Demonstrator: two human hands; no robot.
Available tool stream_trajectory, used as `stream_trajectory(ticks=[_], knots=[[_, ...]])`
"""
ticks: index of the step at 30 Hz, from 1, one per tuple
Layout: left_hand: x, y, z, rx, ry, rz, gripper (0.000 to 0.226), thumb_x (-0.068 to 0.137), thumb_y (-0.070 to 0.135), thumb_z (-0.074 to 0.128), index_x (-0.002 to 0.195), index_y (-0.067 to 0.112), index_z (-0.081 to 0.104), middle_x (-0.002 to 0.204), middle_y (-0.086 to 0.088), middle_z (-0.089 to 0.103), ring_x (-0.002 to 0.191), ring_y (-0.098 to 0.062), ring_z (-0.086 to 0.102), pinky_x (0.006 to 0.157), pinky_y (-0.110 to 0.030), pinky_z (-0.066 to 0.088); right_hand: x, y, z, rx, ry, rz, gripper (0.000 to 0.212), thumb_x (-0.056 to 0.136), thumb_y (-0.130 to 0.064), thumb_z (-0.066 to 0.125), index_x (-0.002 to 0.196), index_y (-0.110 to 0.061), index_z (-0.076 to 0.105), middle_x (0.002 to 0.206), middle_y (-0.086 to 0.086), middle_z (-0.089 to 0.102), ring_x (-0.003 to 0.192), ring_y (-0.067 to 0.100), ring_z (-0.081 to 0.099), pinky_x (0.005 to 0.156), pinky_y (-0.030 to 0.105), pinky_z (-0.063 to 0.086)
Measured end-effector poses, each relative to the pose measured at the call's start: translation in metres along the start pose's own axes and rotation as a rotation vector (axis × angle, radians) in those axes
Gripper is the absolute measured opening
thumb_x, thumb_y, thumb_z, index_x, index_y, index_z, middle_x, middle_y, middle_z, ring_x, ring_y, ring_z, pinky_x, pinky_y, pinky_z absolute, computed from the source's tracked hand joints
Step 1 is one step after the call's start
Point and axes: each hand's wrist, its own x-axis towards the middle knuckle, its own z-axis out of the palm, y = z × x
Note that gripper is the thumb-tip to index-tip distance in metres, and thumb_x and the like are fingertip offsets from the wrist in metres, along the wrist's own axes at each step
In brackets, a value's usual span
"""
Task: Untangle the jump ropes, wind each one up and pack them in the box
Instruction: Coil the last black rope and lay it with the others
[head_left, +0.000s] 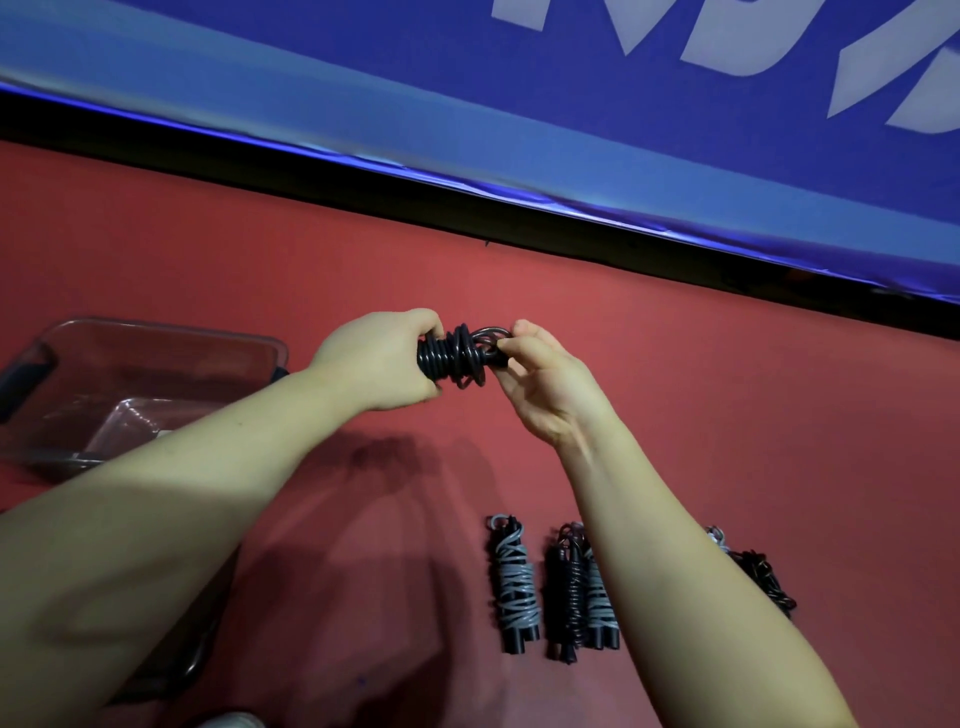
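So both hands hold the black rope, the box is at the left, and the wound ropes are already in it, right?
Not quite. The head view shows the wound ropes lying on the red surface, outside the box. The rest stands: left hand and right hand both hold the black rope, and the box is at the left.

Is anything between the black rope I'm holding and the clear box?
Nothing visible: only red floor lies between the black wound jump rope and the clear plastic box; your left forearm overhangs the box's near corner.
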Motion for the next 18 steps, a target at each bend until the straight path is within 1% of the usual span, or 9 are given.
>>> stream_trajectory(ticks=[3, 4, 6, 8, 11, 12, 14, 16, 18], knots=[[-0.003, 0.001, 0.005, 0.058, 0.068, 0.034, 0.044, 0.069, 0.043, 0.077, 0.101, 0.027, 0.051, 0.085, 0.004, 0.055, 0.083, -0.022, 0.055, 0.064, -0.030, 0.042, 0.000, 0.002, 0.002, -0.026, 0.035, -0.006, 0.028, 0.089, 0.012, 0.044, 0.076, -0.012, 0.051, 0.061, 0.002, 0.062, 0.059, 0.012, 0.062, 0.064, 0.017, 0.053], [-0.004, 0.002, 0.005, 0.074, 0.093, 0.036, 0.045, 0.069, 0.045, 0.077, 0.102, 0.027, 0.051, 0.086, 0.004, 0.054, 0.084, -0.023, 0.055, 0.064, -0.030, 0.041, 0.001, 0.003, 0.003, -0.101, 0.035, -0.051, 0.028, 0.089, 0.010, 0.044, 0.075, -0.013, 0.052, 0.066, 0.002, 0.060, 0.061, 0.012, 0.059, 0.063, 0.018, 0.051], [-0.005, 0.006, 0.005, 0.075, 0.124, 0.028, 0.047, 0.071, 0.046, 0.076, 0.108, 0.027, 0.053, 0.091, 0.003, 0.057, 0.089, -0.024, 0.057, 0.066, -0.030, 0.042, 0.002, 0.003, 0.004, -0.358, 0.026, -0.201, 0.028, 0.089, 0.007, 0.045, 0.076, -0.015, 0.057, 0.074, 0.002, 0.060, 0.065, 0.010, 0.057, 0.063, 0.017, 0.046], [-0.004, 0.009, 0.001, 0.021, 0.144, 0.002, 0.050, 0.072, 0.045, 0.076, 0.114, 0.027, 0.055, 0.098, 0.003, 0.063, 0.092, -0.024, 0.058, 0.069, -0.031, 0.044, 0.004, -0.001, 0.005, -0.606, 0.013, -0.340, 0.029, 0.088, 0.002, 0.048, 0.080, -0.021, 0.063, 0.085, 0.004, 0.065, 0.071, 0.006, 0.061, 0.068, 0.017, 0.047], [-0.003, 0.010, -0.006, -0.043, 0.167, -0.022, 0.052, 0.070, 0.044, 0.077, 0.115, 0.028, 0.056, 0.102, 0.004, 0.065, 0.093, -0.023, 0.060, 0.070, -0.030, 0.045, 0.003, -0.011, 0.008, -0.826, -0.007, -0.446, 0.026, 0.083, -0.010, 0.054, 0.080, -0.032, 0.068, 0.109, 0.015, 0.063, 0.090, 0.014, 0.066, 0.083, 0.028, 0.052], [-0.003, 0.010, -0.008, -0.048, 0.172, -0.022, 0.052, 0.070, 0.044, 0.078, 0.115, 0.029, 0.057, 0.102, 0.004, 0.066, 0.094, -0.024, 0.060, 0.071, -0.030, 0.045, 0.004, -0.014, 0.008, -0.847, -0.020, -0.445, 0.026, 0.082, -0.011, 0.055, 0.080, -0.033, 0.069, 0.110, 0.016, 0.062, 0.092, 0.016, 0.066, 0.086, 0.030, 0.052], [-0.004, 0.010, -0.010, -0.041, 0.179, -0.014, 0.052, 0.070, 0.044, 0.078, 0.115, 0.029, 0.058, 0.103, 0.004, 0.066, 0.096, -0.024, 0.060, 0.072, -0.031, 0.047, 0.004, -0.020, 0.007, -0.793, -0.067, -0.396, 0.027, 0.086, -0.004, 0.055, 0.081, -0.028, 0.067, 0.101, 0.013, 0.064, 0.085, 0.014, 0.065, 0.083, 0.027, 0.053], [-0.004, 0.010, -0.012, -0.018, 0.186, 0.003, 0.051, 0.070, 0.044, 0.078, 0.114, 0.030, 0.058, 0.101, 0.004, 0.066, 0.096, -0.023, 0.060, 0.072, -0.031, 0.047, 0.002, -0.026, 0.006, -0.633, -0.142, -0.285, 0.026, 0.089, 0.006, 0.051, 0.080, -0.017, 0.059, 0.087, 0.007, 0.062, 0.075, 0.011, 0.062, 0.076, 0.022, 0.052], [-0.004, 0.009, -0.013, 0.006, 0.177, 0.034, 0.048, 0.069, 0.043, 0.078, 0.111, 0.031, 0.058, 0.097, 0.006, 0.066, 0.094, -0.023, 0.060, 0.071, -0.032, 0.048, 0.002, -0.030, 0.003, -0.552, -0.198, -0.205, 0.029, 0.088, 0.011, 0.047, 0.075, -0.016, 0.050, 0.080, 0.005, 0.057, 0.072, 0.015, 0.057, 0.072, 0.024, 0.046]])
